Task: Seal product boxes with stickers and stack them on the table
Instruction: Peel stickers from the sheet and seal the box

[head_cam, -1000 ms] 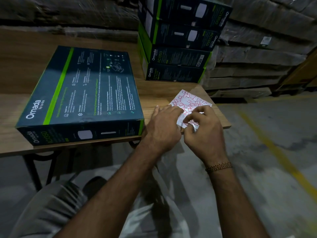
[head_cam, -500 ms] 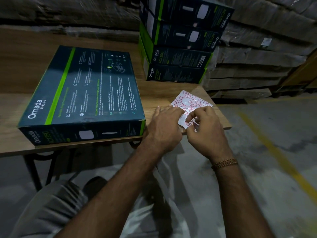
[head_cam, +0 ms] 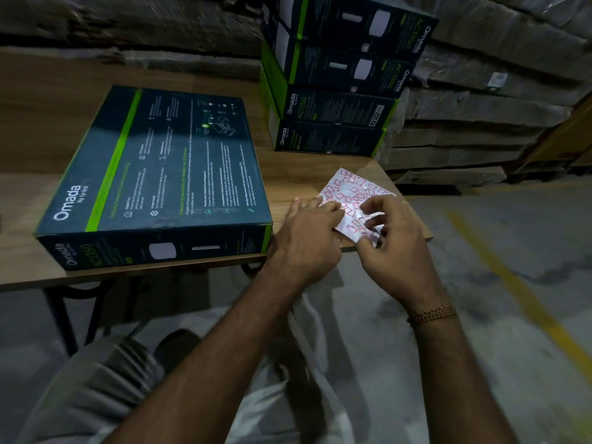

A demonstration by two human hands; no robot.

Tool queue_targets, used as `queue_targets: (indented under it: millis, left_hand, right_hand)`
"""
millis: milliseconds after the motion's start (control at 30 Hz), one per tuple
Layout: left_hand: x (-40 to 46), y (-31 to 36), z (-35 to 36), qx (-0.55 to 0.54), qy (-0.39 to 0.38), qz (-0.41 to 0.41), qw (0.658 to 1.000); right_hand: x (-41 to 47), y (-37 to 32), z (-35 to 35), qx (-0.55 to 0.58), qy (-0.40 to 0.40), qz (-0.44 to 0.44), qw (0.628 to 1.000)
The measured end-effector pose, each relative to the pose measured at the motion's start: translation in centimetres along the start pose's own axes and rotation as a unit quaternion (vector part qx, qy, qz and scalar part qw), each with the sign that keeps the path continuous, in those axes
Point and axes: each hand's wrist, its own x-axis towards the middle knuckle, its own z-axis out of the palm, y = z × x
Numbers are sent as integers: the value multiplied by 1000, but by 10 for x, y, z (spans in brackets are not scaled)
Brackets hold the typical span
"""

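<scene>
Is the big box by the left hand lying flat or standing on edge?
Lying flat. The box rests on the table with its broad printed face up, its narrow side facing the camera.

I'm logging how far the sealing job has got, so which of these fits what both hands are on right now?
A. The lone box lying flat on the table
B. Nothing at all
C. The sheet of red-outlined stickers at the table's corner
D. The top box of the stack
C: the left hand presses on the sticker sheet while the right hand picks at its near edge; the flat box lies untouched.
</scene>
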Motion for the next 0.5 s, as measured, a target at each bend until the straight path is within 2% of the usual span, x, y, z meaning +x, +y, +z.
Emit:
queue_targets:
  millis: [133, 333, 500]
  left_hand:
    - [-1, 0, 0, 15, -3, 0, 1000]
    - [-1, 0, -1, 33, -10, 4, 999]
    - [1, 1, 0, 45, -19, 0, 999]
  right_hand:
    - [3, 2, -1, 11, 12, 7, 1000]
    - [16, 5, -3, -122, -29, -51, 991]
    - [24, 4, 0, -173, -47, -59, 982]
